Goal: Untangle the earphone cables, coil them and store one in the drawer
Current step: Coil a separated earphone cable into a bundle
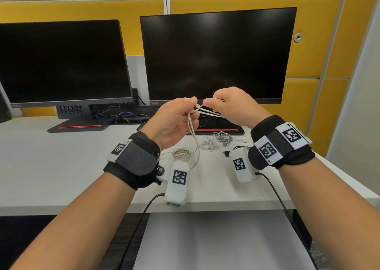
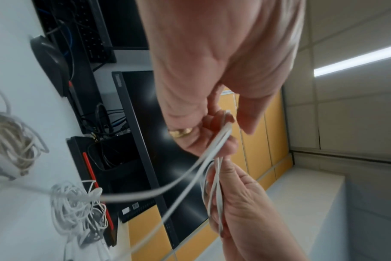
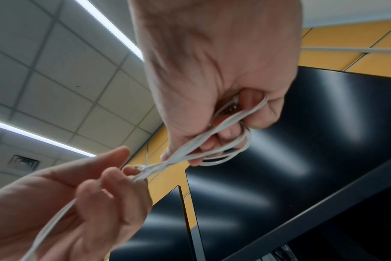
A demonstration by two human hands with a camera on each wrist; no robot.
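Observation:
I hold a white earphone cable (image 1: 207, 113) in the air before the right monitor, with both hands close together. My left hand (image 1: 192, 103) pinches a small knot of it between thumb and fingers, and two strands hang down from there to the desk (image 1: 61, 167). My right hand (image 1: 208, 103) grips several loops of the same cable (image 3: 232, 120) in its curled fingers. In the left wrist view the cable (image 2: 221, 139) runs from my left hand (image 2: 225, 123) down into my right hand (image 2: 234, 194). In the right wrist view my left hand (image 3: 123, 174) pinches the knot.
On the desk under my hands lie a beige cable coil (image 1: 182, 153), a white coil (image 1: 208, 145) and a grey-white tangle (image 1: 223, 136) with a white earbud (image 1: 244, 140). Two dark monitors (image 1: 216, 60) stand behind. A grey flat surface (image 1: 216, 241) sits below the desk's front edge.

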